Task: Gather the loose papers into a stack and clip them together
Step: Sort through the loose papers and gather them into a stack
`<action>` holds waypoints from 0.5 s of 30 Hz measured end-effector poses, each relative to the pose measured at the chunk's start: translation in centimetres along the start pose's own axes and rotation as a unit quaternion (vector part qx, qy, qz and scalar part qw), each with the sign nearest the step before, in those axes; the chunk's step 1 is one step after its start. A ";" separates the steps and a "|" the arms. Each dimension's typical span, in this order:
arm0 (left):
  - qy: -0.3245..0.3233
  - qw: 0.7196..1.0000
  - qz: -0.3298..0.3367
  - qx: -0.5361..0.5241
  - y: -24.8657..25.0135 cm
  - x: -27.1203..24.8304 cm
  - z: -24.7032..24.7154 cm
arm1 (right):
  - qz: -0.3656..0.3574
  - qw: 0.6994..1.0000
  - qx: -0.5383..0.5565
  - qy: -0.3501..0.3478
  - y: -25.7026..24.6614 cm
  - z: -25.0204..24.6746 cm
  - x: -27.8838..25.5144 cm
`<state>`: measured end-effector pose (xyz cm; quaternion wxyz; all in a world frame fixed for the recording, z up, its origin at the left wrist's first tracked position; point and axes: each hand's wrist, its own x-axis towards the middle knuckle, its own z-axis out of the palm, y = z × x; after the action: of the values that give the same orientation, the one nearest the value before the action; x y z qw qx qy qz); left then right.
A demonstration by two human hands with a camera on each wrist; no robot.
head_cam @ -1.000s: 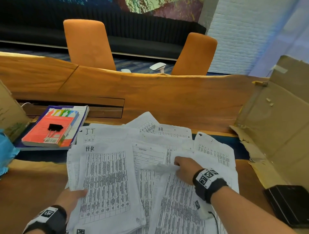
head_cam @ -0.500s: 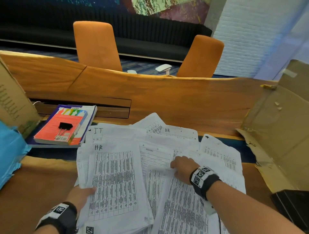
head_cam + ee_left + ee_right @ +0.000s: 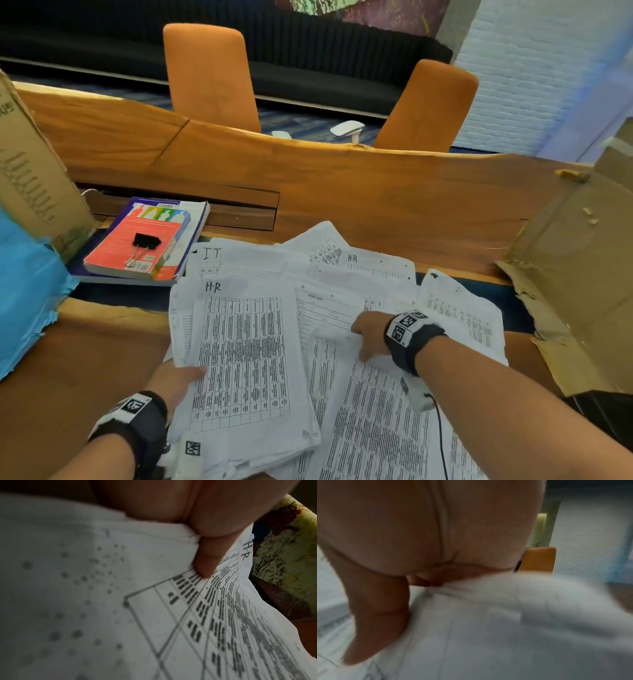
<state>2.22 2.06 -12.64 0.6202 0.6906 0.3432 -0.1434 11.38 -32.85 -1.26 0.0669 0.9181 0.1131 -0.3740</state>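
Observation:
Printed white sheets lie fanned over the wooden table (image 3: 359, 212). My left hand (image 3: 176, 378) grips the left edge of the gathered paper stack (image 3: 239, 359), topped by a sheet marked "H·R"; its thumb (image 3: 205, 561) presses on that sheet (image 3: 214, 615). My right hand (image 3: 370, 334) pinches a loose sheet (image 3: 376, 428) in the middle of the spread, with the thumb (image 3: 376, 615) on top and the fingers hidden under the paper (image 3: 488, 628). More loose sheets (image 3: 459, 308) lie beyond it. A black binder clip (image 3: 145, 241) rests on a red book (image 3: 116, 253) at the back left.
A cardboard box (image 3: 30, 178) and blue plastic (image 3: 27, 301) stand at the left. A torn cardboard box (image 3: 582, 274) rises on the right, with a black device (image 3: 609, 418) below it. Two orange chairs (image 3: 209, 75) stand behind the table.
My right hand has slid a little to the left over the papers, toward the stack. The left hand keeps its grip on the stack.

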 end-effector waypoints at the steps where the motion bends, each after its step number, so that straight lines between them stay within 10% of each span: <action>1: -0.001 1.000 0.005 0.000 0.2 -0.1 -0.1 | -0.010 1.000 0.011 -0.001 -0.4 -0.2 -0.4; 10: 0.065 0.990 0.121 -0.037 7.1 2.5 -4.7 | -0.118 0.992 -0.039 0.020 -3.2 -5.3 -9.2; 15: 0.033 0.960 0.275 0.038 13.9 -2.0 -2.4 | -0.174 0.965 0.021 0.197 -3.8 -10.1 -9.5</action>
<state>9.29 3.78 -0.37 0.5977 0.7855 0.1549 0.0424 10.57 -28.63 12.48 -0.0421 0.9409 0.2746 -0.1938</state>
